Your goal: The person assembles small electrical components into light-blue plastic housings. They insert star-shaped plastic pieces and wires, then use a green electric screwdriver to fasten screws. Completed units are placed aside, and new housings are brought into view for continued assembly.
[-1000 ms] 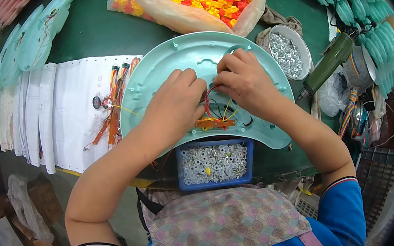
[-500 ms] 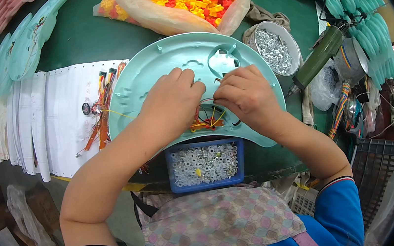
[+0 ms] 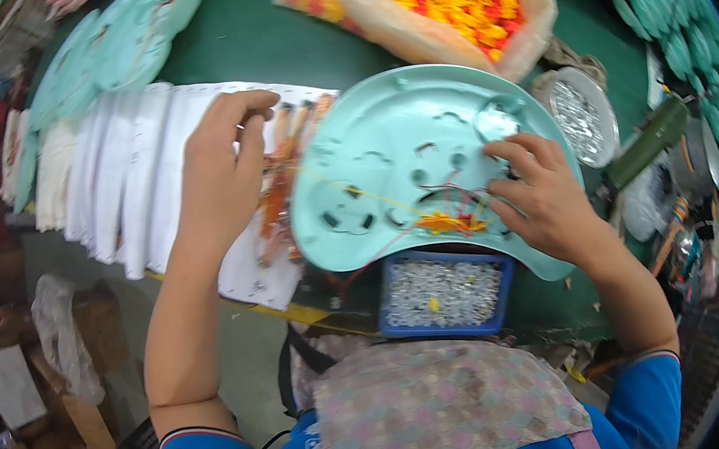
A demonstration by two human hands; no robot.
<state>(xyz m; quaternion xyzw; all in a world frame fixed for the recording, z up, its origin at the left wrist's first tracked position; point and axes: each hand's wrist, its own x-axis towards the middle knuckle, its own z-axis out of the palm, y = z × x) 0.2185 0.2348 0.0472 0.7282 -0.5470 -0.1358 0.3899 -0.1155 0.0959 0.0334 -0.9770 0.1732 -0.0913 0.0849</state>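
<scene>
A mint-green plastic shell [image 3: 349,144] lies hollow side up on the table, with a thin circuit board [image 3: 450,223] and red, black and yellow wires near its front edge. My right hand [image 3: 547,200] is over the shell's right side, its fingers spread and bent; a small dark bit shows between them, too blurred to name. My left hand [image 3: 225,169] is off the shell to the left, above white paper sheets [image 3: 141,153] and beside bundled wire leads [image 3: 278,190]. Its thumb and forefinger are apart, with nothing plainly between them; the other fingers are mostly hidden.
A blue tray [image 3: 385,316] of small white and metal parts stands at the table's front edge. Behind the shell is a bag [image 3: 367,5] of red and yellow star pieces. To the right are a bowl [image 3: 608,124] of metal parts, a green electric screwdriver [image 3: 653,140] and stacked mint shells [image 3: 679,28].
My left hand has left the shell and moved left over the papers. The right hand's fingers have spread apart. The whole view has shifted and tilted, and it is more blurred.
</scene>
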